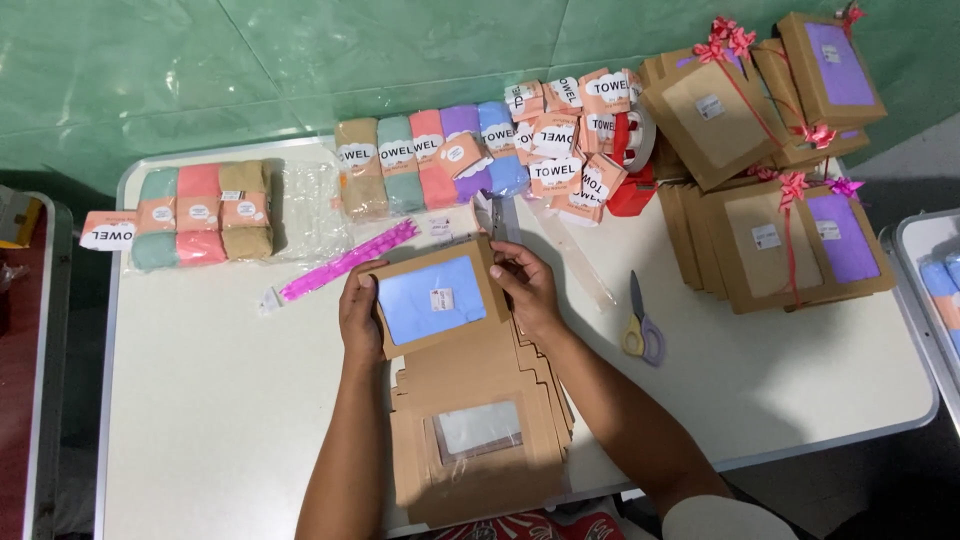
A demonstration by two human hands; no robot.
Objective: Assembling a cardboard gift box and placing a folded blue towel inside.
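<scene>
Matt brown cardboard box (437, 300) with a glossy clear film window; soft cloth towels (430, 160) lie on the smooth white bench (200, 400).

Small packing workspace, gift-box assembly, likely home or back-room setup rather than a factory. Evidence: white folding table (200, 400) on a green floor (150, 60), loaded with stock. Rolled towels (430, 160) in several colours, banded with paper labels; another bundle (200, 212) in clear wrap. Stack of flat kraft window boxes (480, 430) at the near edge. Finished boxes (790, 245) piled at right, tied with red ribbon bows (730, 35). Tools: scissors (642, 330), red tape dispenser (635, 170), pink ribbon strip (345, 262). Second table edge (925, 290) at right.
</scene>
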